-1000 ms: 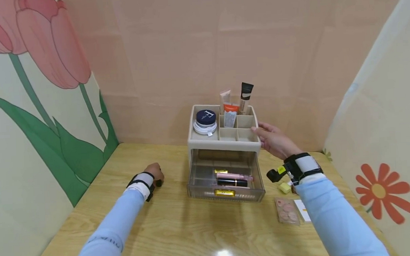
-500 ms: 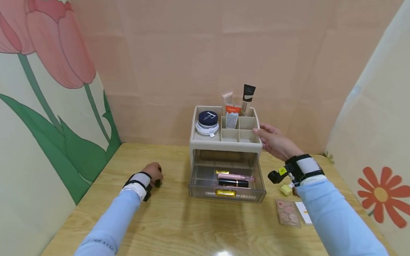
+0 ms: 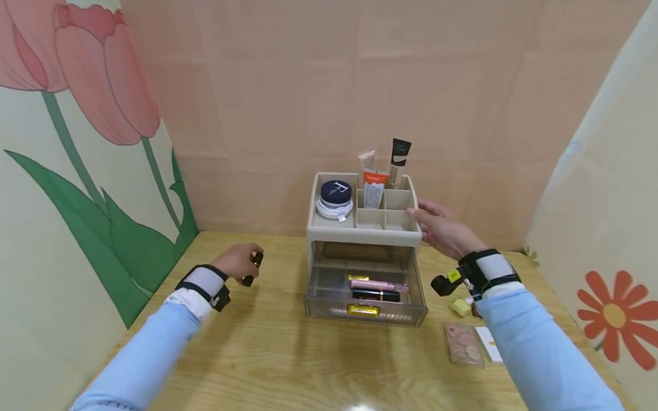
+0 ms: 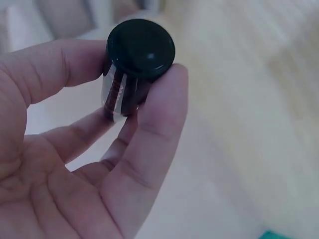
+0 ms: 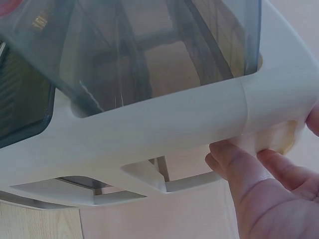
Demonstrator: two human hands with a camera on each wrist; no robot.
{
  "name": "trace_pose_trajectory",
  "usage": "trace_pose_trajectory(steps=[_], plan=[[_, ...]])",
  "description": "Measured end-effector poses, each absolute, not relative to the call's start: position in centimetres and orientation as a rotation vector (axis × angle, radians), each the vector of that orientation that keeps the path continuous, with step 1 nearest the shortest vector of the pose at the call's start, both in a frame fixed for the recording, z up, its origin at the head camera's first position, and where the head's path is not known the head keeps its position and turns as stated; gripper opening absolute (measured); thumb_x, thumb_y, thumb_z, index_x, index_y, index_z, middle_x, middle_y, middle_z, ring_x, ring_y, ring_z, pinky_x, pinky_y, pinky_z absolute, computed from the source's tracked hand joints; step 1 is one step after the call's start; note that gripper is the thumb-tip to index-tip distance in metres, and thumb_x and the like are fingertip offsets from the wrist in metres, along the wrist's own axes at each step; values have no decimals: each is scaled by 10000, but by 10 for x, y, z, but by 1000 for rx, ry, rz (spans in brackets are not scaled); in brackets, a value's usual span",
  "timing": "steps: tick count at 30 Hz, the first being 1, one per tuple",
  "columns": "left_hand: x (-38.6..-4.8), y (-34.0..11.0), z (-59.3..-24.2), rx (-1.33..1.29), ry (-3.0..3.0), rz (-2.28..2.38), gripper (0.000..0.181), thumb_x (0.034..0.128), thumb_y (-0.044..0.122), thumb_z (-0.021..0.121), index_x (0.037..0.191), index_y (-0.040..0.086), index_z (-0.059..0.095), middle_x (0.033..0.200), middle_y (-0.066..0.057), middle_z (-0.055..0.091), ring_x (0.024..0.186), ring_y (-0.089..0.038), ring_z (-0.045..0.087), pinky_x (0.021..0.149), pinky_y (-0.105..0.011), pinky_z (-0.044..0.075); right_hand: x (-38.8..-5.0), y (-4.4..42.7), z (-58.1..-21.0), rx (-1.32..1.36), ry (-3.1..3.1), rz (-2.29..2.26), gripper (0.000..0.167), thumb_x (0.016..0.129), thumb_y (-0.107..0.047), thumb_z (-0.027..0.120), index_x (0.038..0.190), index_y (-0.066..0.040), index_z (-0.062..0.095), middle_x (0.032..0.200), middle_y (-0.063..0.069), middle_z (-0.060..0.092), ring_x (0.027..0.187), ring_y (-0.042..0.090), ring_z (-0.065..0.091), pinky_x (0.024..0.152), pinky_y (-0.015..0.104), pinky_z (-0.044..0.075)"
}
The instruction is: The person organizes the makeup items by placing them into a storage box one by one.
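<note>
Raised over the left part of the table, my left hand (image 3: 238,260) pinches a black lipstick tube (image 3: 253,269) between thumb and fingers. The tube's round glossy end (image 4: 142,48) faces the camera in the left wrist view. A cream makeup organizer (image 3: 364,229) stands mid-table, and its see-through drawer (image 3: 332,308) is pulled out. Inside the drawer lie a pink tube (image 3: 379,285) and another black tube (image 3: 375,295). My right hand (image 3: 444,227) grips the organizer's right side, thumb at the upper rim; some of its fingers are hidden behind the wall in the head view.
Stacked compacts (image 3: 336,196) and several squeeze tubes (image 3: 374,189) fill parts of the organizer's top. Right of the drawer lie a pink palette (image 3: 464,344), a white card or box (image 3: 489,344) and a yellow item (image 3: 461,307). Printed cloth walls enclose the table.
My left hand has lifted and turned, bringing the black tube into clear view. My right hand stays on the organizer. The head view has shifted slightly.
</note>
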State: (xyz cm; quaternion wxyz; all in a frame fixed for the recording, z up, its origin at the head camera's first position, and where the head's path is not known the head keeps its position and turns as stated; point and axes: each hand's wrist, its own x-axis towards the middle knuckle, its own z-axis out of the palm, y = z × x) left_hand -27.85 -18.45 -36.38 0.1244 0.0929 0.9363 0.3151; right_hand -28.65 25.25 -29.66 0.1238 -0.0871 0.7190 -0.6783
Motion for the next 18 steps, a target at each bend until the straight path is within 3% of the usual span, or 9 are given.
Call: trace_pose_trajectory(steps=[4,7,11,18], plan=[[-263,-181,-334,421,2732,852,591,848,-29,650,1404,-17,447,1199,-242,535,858,-258,619,631,-326,570,-287,253,-297,-259,2100,-1976,681,1033,-283,467,1556,-52,98,1533,217,242,1173,200,504,905,289,512],[-252,-176,-316,577,2775,746,581,847,-20,667,1396,0,478,1267,-223,542,966,-267,600,742,-347,545,-286,253,-297,-270,2091,-1983,703,1026,-290,486,1556,-48,94,1532,227,235,1126,159,536,906,291,511],[-240,-164,-294,766,2809,669,578,820,-40,678,1373,16,517,1285,-187,563,1099,-301,555,847,-393,511,-287,253,-297,-271,2092,-1984,700,1027,-285,483,1556,-48,90,1539,224,227,1167,189,509,914,293,507],[-223,-138,-260,1002,2777,617,606,802,-71,650,1380,72,533,1268,-122,576,1081,-258,550,732,-298,522,-287,253,-297,-271,2095,-1974,697,1031,-287,476,1557,-52,83,1548,222,214,1270,274,432,924,298,501]])
